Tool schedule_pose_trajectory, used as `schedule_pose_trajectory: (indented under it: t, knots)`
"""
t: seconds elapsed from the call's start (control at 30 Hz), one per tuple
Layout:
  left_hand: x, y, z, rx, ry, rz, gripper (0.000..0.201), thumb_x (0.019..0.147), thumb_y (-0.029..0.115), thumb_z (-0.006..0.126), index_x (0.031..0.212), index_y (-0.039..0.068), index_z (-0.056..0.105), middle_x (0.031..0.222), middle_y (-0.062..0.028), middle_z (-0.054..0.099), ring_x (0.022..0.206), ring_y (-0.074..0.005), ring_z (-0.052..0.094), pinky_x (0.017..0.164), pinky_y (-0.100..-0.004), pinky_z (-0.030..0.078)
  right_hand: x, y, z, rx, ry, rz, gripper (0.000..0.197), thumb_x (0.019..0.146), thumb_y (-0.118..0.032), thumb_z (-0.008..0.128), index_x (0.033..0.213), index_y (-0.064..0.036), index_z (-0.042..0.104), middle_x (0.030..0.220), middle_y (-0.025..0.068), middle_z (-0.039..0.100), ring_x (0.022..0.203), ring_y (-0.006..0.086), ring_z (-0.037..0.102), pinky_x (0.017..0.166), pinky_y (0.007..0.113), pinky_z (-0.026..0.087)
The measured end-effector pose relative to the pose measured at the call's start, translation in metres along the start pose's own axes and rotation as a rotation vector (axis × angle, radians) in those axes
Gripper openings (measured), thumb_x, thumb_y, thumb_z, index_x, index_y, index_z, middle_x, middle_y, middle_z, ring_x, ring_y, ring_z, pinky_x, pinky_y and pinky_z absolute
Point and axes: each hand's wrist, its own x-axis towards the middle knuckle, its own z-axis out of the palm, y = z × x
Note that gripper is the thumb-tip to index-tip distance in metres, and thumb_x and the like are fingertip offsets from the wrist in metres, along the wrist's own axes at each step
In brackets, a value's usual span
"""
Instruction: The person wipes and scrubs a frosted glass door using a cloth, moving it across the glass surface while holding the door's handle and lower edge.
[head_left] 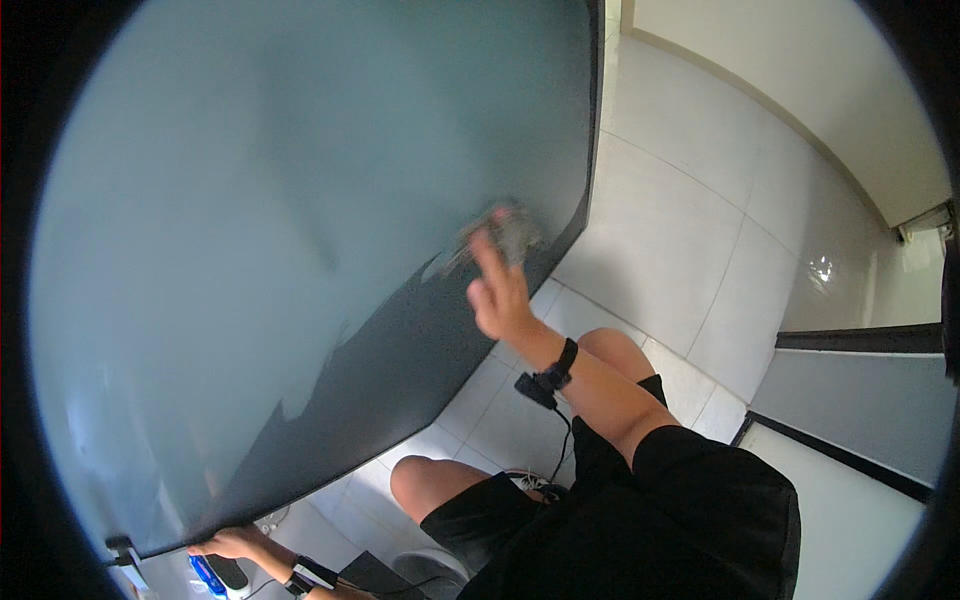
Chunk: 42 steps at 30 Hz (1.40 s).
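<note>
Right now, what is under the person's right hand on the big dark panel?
The right hand presses a blurred greyish cloth against the dark panel. The panel reflects pale light across most of its face. Whatever lies behind the panel is covered.

Panel (250,230) left, tiled floor (680,220) right, knees (420,480) below the panel

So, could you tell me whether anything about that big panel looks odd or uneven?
Yes. The large dark panel is pale and hazy over most of its face, with a ragged boundary against a bare dark strip along its lower right. The right hand presses a blurred cloth at that boundary; the left hand grips the lower edge.
</note>
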Motion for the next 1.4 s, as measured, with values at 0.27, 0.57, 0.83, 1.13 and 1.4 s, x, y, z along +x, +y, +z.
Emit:
schedule_pose_trajectory:
  t: [0.27, 0.57, 0.83, 1.13, 1.4]
  knots:
    - [-0.005, 0.0, 0.002, -0.007, 0.037, -0.008, 0.09, 0.104, 0.072, 0.026, 0.152, -0.003, 0.04, 0.159, -0.0216, 0.039, 0.141, -0.0444, 0.042, 0.118, -0.0597, 0.035, -0.031, 0.075, 0.019, 0.043, 0.542, 0.661, 0.01, 0.103, -0.007, 0.052, 0.109, -0.0001, 0.055, 0.124, 0.0208, 0.054, 0.113, 0.0375, 0.056, 0.1, 0.043, 0.044]
    - [-0.017, 0.008, 0.012, 0.054, 0.049, -0.015, 0.094, 0.103, 0.075, 0.021, 0.152, -0.003, 0.038, 0.16, -0.0222, 0.038, 0.141, -0.0449, 0.042, 0.117, -0.0602, 0.036, -0.003, -0.08, 0.025, 0.066, -0.044, -0.262, 0.042, 0.091, -0.003, 0.067, 0.133, -0.0046, 0.063, 0.145, 0.0221, 0.051, 0.121, 0.0392, 0.054, 0.104, 0.047, 0.047]
    - [-0.006, 0.002, 0.003, -0.022, 0.028, -0.062, 0.094, 0.102, 0.075, 0.024, 0.152, -0.004, 0.039, 0.157, -0.0227, 0.041, 0.141, -0.0438, 0.043, 0.118, -0.0595, 0.036, -0.02, 0.03, 0.028, 0.153, 0.404, 0.742, 0.035, 0.112, -0.033, 0.042, 0.13, -0.0027, 0.044, 0.122, 0.0165, 0.053, 0.11, 0.026, 0.052, 0.102, 0.043, 0.04]
    - [0.004, -0.007, -0.006, -0.029, 0.023, -0.039, 0.09, 0.104, 0.071, 0.02, 0.152, -0.003, 0.04, 0.156, -0.0219, 0.042, 0.14, -0.0416, 0.044, 0.119, -0.0567, 0.036, -0.018, -0.098, 0.058, 0.105, -0.122, -0.243, 0.035, 0.099, -0.026, 0.059, 0.127, -0.0043, 0.056, 0.143, 0.0259, 0.052, 0.13, 0.0461, 0.05, 0.113, 0.063, 0.032]
    - [0.0, -0.003, -0.004, -0.066, -0.01, -0.028, 0.09, 0.104, 0.072, 0.024, 0.152, -0.002, 0.04, 0.157, -0.0218, 0.041, 0.141, -0.0418, 0.043, 0.118, -0.0574, 0.037, -0.046, 0.025, 0.047, 0.142, 0.305, 0.67, 0.052, 0.101, -0.006, 0.048, 0.149, 0.0063, 0.033, 0.12, 0.0286, 0.064, 0.1, 0.0434, 0.065, 0.092, 0.044, 0.049]
